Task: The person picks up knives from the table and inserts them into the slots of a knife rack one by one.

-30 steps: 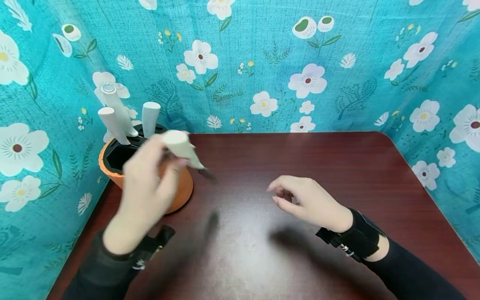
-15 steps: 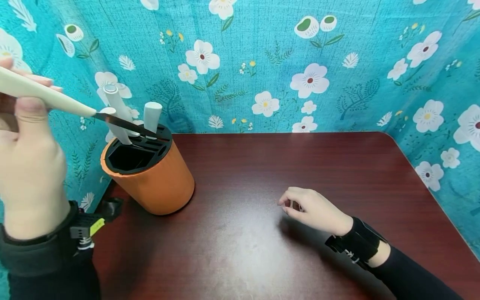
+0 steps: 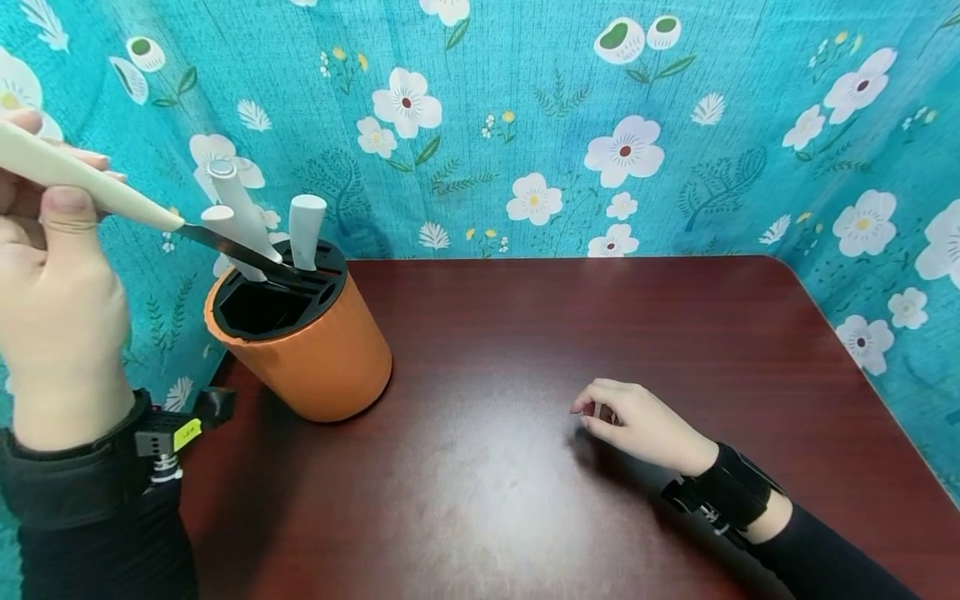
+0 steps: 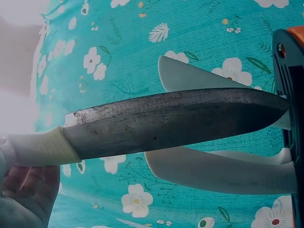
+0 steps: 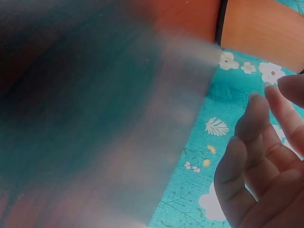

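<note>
My left hand [image 3: 63, 275] grips a kitchen knife by its cream handle [image 3: 90, 182], up at the left of the head view. The dark blade [image 4: 175, 121] points right and slightly down, its tip right at the black slotted top of an orange knife holder [image 3: 322, 358]. Several pale handles stick up from that top, among them one upright white handle [image 3: 306, 229] at the right. In the left wrist view the blade passes in front of a pale handle [image 4: 218, 171]. My right hand [image 3: 648, 421] is low over the table, fingers loosely curled, with nothing in them.
The dark red-brown table [image 3: 480, 333] reaches back to a blue flowered cloth [image 3: 525, 125] hanging behind and at both sides. The holder stands near the table's back left. A wide black opening [image 3: 262, 308] shows at the holder's front.
My left hand carried the knife from above the table's left part to the holder's left and turned the blade toward the slots; the tip is now at them. My right hand moved slightly right and down.
</note>
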{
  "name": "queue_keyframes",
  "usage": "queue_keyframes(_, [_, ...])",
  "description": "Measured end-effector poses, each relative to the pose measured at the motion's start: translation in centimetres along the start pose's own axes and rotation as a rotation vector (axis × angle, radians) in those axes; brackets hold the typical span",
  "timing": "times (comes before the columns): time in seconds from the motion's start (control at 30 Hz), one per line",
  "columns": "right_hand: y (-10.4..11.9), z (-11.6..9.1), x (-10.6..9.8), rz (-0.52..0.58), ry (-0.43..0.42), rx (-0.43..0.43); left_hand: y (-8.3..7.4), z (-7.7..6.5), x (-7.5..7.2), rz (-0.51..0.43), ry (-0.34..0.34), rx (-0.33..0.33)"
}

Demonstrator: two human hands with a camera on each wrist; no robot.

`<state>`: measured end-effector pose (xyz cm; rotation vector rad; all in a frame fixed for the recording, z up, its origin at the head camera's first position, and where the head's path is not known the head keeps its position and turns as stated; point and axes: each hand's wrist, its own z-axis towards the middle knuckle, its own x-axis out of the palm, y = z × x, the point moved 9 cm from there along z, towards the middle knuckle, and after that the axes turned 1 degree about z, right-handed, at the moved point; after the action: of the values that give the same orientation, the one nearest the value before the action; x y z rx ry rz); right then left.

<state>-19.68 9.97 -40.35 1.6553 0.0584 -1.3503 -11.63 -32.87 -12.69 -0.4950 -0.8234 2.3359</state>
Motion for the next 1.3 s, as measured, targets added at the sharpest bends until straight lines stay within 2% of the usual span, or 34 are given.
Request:
queue_keyframes(0.3, [-0.3,-0.2,0.2,0.012,0.006,0.017,-0.7,-0.4,0.6,-0.007,0.037,0.04])
queue_keyframes(0.43, [-0.5,-0.2,0.3,0.005,0.01,0.019,-1.0,-0.6,1.5,0.04,0.077,0.109])
queue_keyframes(0.53, [-0.6,-0.2,0.5,0.015,0.011,0.025,-1.0,-0.7,2.6,0.107,0.132,0.147])
queue_keyframes(0.73, [-0.8,-0.4,1.0,0.055,0.004,0.032,0.6,-1.6,4.7,0.18,0.277,0.14])
queue_keyframes(0.83, [-0.9,-0.6,1.2,0.073,0.006,0.031,1.7,-2.2,5.3,0.267,0.348,0.133])
queue_keyframes(0.97, [-1.1,-0.8,1.3,0.08,0.0,0.034,2.8,-2.8,6.1,0.372,0.408,0.126])
queue_keyframes(1.13, [-1.1,-1.1,1.3,0.082,-0.007,0.043,3.2,-3.2,6.7,0.417,0.421,0.139])
queue_keyframes(1.3, [-1.0,-1.3,1.4,0.085,-0.013,0.055,3.2,-3.7,6.9,0.398,0.418,0.132])
